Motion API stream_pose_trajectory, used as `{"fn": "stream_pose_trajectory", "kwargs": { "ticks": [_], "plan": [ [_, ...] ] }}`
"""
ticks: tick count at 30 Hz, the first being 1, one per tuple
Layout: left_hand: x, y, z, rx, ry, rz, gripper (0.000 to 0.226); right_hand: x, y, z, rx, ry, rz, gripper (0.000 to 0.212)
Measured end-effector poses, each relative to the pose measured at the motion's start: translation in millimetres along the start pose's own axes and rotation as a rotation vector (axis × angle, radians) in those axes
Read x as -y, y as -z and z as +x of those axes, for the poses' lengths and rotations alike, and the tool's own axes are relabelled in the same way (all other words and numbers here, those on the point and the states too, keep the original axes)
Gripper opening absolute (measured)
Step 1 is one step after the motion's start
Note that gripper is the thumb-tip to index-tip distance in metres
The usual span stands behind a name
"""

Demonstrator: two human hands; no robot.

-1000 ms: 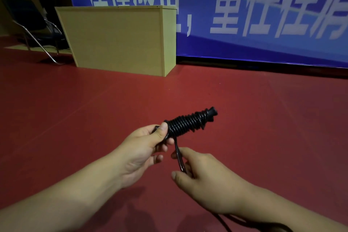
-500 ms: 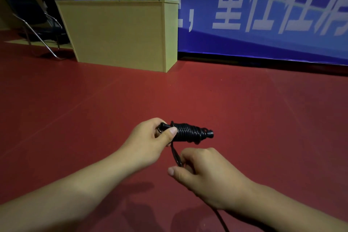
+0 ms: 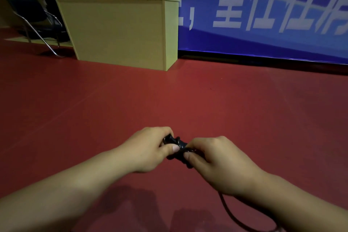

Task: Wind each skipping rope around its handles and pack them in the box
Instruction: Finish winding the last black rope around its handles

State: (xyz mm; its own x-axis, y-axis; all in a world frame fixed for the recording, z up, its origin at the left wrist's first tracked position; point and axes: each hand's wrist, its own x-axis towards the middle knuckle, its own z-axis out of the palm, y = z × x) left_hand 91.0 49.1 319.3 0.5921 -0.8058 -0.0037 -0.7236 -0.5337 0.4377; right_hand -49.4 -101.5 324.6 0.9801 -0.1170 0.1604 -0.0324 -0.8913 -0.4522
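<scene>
Both the left hand (image 3: 148,149) and right hand (image 3: 212,162) gripped the black rope-wound skipping-rope handles (image 3: 178,146) above the red floor (image 3: 244,109). The pale wooden box (image 3: 120,32) stood at the floor's far edge, its inside hidden.

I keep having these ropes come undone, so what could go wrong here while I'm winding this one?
The left hand and right hand both grip the wound handles close together, hiding the coils; a loosened grip might let them slip or spring off. The loose rope trails down below the right wrist and might snag or tangle before it is wound.
</scene>
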Motion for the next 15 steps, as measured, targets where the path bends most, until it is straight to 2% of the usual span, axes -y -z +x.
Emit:
{"fn": "stream_pose_trajectory", "kwargs": {
  "ticks": [1, 5, 9, 15],
  "plan": [
    [-1.5, -0.6, -1.5, 0.033, -0.028, -0.014, 0.013, -2.6, 0.9, 1.0, -0.006, -0.014, -0.008, 0.035],
    [-11.1, -1.4, -4.9, 0.086, -0.092, -0.102, 0.011, -14.8, 9.4, 4.8, -0.029, -0.086, 0.027, 0.019],
    [-18.6, -3.3, -6.9, 0.126, -0.155, -0.142, 0.013, -22.0, 16.7, 6.5, -0.074, -0.136, 0.02, 0.019],
    [-23.9, -2.0, -10.9, 0.163, -0.194, -0.311, 0.02, -31.0, 20.1, 9.3, -0.052, -0.168, 0.31, 0.015]
  ]
}}
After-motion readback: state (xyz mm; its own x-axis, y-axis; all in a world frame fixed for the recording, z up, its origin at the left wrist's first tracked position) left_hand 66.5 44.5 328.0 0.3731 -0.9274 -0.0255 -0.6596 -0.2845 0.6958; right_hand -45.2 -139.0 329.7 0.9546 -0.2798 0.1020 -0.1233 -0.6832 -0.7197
